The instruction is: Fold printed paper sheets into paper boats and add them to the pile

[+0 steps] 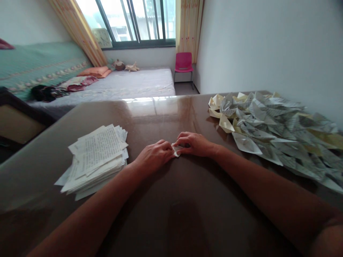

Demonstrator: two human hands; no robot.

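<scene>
A small folded piece of paper (pixel 176 152) is at the middle of the brown table, mostly covered by fingers. My left hand (pixel 158 154) grips its left side with the fingers closed. From the other side my right hand (pixel 194 144) pinches it between thumb and fingers. Left of my left forearm lies an uneven stack of printed paper sheets (pixel 98 151). Many folded paper boats (pixel 262 117), white, grey and cream, are heaped on the right of the table.
The glossy brown table (pixel 150 121) reaches toward a bed (pixel 142 80) with pillows and soft toys. A pink chair (pixel 183 63) stands by the window, beyond the table's far edge. A white wall (pixel 257 46) runs along the right.
</scene>
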